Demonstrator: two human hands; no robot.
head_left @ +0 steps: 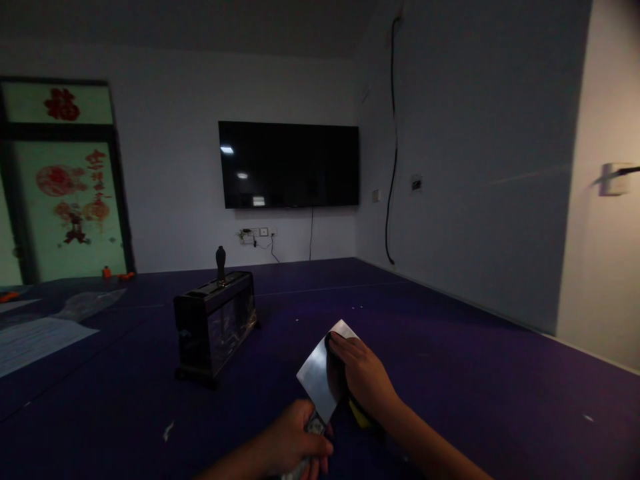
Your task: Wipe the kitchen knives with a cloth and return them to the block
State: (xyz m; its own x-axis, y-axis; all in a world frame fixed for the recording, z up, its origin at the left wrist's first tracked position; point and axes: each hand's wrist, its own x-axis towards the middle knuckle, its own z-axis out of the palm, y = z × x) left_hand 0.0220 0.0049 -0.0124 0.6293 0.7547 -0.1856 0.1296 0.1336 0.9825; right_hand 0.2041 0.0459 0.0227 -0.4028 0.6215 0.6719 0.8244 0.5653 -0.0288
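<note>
My left hand (pixel 299 440) is wrapped around the patterned handle (pixel 316 424) of a cleaver. The cleaver's broad, shiny blade (pixel 320 377) slants up and away above the table. Against the right side of the blade lies my right hand (pixel 366 375), fingers together. Under its fingertips a dark edge shows, and a yellow part (pixel 359 415) sticks out below the palm; it looks like a dark and yellow sponge, mostly hidden. Left of the hands stands a black knife block (pixel 215 327) with a see-through side and one black handle (pixel 221 264) rising from its top.
The purple tabletop (pixel 450 387) reaches to the walls, with small white scraps on it. Paper sheets (pixel 40 343) and clear plastic wrap (pixel 90 305) lie at the left. Small orange items (pixel 126 275) sit at the far left edge. A television (pixel 290 167) hangs behind.
</note>
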